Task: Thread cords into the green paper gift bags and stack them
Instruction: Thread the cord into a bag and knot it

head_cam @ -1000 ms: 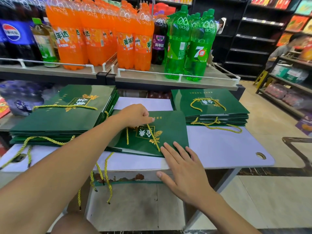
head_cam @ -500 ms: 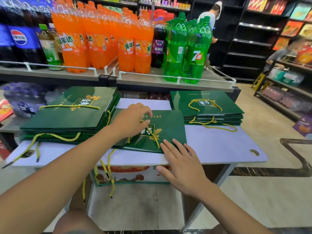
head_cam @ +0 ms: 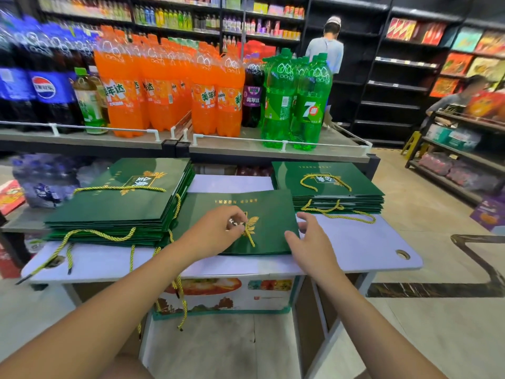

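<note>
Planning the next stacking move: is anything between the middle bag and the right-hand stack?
Nothing solid. Between the middle bag and the right stack is bare table; the right hand is at the bag's right edge there, and the stack's yellow cord trails onto the table.

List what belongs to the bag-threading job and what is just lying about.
Job:
middle green bag
yellow cord, pinched by the left hand
right hand at the bag's right edge
left stack and right stack of corded bags
table

Lying about:
orange soda bottles
green 7-Up bottles
Pepsi bottles
printed carton under the table
</note>
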Available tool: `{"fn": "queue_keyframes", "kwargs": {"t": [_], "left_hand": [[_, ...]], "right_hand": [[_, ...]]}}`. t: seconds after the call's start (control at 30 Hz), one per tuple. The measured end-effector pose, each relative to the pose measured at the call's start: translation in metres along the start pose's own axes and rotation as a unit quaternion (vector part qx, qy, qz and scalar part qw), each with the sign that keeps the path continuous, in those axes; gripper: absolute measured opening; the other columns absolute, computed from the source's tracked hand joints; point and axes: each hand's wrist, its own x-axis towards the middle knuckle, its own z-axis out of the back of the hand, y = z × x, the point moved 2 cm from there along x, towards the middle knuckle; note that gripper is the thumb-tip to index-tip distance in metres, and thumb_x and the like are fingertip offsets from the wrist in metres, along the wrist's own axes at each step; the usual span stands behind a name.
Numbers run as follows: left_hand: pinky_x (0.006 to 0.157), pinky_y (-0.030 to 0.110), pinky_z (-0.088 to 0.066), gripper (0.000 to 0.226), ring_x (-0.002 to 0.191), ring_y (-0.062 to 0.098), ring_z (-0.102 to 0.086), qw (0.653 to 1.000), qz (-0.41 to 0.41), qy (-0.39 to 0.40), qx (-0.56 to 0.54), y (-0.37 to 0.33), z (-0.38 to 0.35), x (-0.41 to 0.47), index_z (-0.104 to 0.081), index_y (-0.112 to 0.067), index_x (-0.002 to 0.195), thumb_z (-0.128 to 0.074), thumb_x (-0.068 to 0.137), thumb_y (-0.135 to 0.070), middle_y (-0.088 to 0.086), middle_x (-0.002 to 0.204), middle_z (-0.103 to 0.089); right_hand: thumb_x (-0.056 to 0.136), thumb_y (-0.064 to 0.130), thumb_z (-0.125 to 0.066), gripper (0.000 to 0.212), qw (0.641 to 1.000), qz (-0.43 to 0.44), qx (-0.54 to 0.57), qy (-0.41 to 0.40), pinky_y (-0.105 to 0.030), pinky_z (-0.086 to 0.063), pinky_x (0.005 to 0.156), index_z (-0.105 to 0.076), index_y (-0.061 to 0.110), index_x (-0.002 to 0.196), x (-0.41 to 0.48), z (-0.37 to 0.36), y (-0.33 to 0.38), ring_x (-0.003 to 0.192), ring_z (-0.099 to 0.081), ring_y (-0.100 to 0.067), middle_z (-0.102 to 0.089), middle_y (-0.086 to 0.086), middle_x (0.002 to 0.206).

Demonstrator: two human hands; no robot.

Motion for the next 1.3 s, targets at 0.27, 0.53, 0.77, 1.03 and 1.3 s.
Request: {"fn": "queue_keyframes", "kwargs": {"t": [0.27, 0.53, 0.77, 1.03, 1.3], "left_hand": [[0.083, 0.046, -0.062, 0.054, 0.108, 0.024, -0.062, 0.986, 0.117, 0.059, -0.106, -0.091, 0.069, -0.004, -0.046, -0.033, 0.136, -0.027, 0.101, -0.070, -0.004, 0.137, -0.049], [0.070, 0.050, -0.065, 0.035, 0.098, 0.025, -0.063, 0.989, 0.123, 0.061, -0.045, -0.150, 0.140, -0.005, -0.058, -0.037, 0.124, -0.056, 0.092, -0.052, 0.013, 0.120, -0.065], [0.064, 0.051, -0.062, 0.043, 0.095, 0.039, -0.064, 0.967, 0.109, -0.060, -0.220, -0.116, 0.189, -0.008, -0.056, -0.006, 0.135, -0.038, 0.096, -0.011, 0.025, 0.115, -0.065], [0.077, 0.057, -0.060, 0.037, 0.093, 0.036, -0.067, 0.851, -0.001, -0.121, -0.510, -0.078, 0.183, -0.027, -0.060, -0.015, 0.112, -0.028, 0.095, -0.013, 0.012, 0.106, -0.063], [0.084, 0.052, -0.062, 0.045, 0.105, 0.034, -0.068, 0.855, 0.106, -0.115, -0.495, -0.018, 0.098, -0.048, -0.063, -0.012, 0.133, -0.035, 0.100, 0.001, 0.015, 0.122, -0.069]], "right_hand": [[0.094, 0.042, -0.049, 0.035, 0.935, 0.118, 0.330, 0.043, -0.042, -0.048, 0.105, -0.060, 0.035, 0.127, -0.004, 0.037, 0.083, 0.118, -0.066, -0.010, -0.067, 0.016, 0.127], [0.097, 0.030, -0.044, 0.051, 0.892, 0.203, 0.356, 0.190, -0.041, -0.040, 0.115, -0.047, 0.029, 0.148, 0.005, 0.030, 0.141, 0.137, -0.053, -0.009, -0.051, 0.011, 0.150], [0.096, 0.035, -0.059, 0.045, 0.927, 0.148, 0.316, 0.136, -0.040, -0.044, 0.114, -0.053, 0.034, 0.140, 0.020, 0.024, 0.124, 0.129, -0.056, -0.004, -0.057, 0.022, 0.139], [0.101, 0.028, -0.064, 0.056, 0.950, -0.015, 0.299, 0.085, -0.043, -0.058, 0.096, -0.038, 0.031, 0.151, 0.035, 0.030, 0.053, 0.118, -0.065, -0.021, -0.053, 0.000, 0.149], [0.100, 0.011, -0.064, 0.033, 0.964, -0.003, 0.242, 0.110, -0.032, -0.059, 0.075, -0.067, 0.025, 0.130, 0.038, 0.064, 0.002, 0.105, -0.074, -0.020, -0.075, 0.001, 0.122]]}}
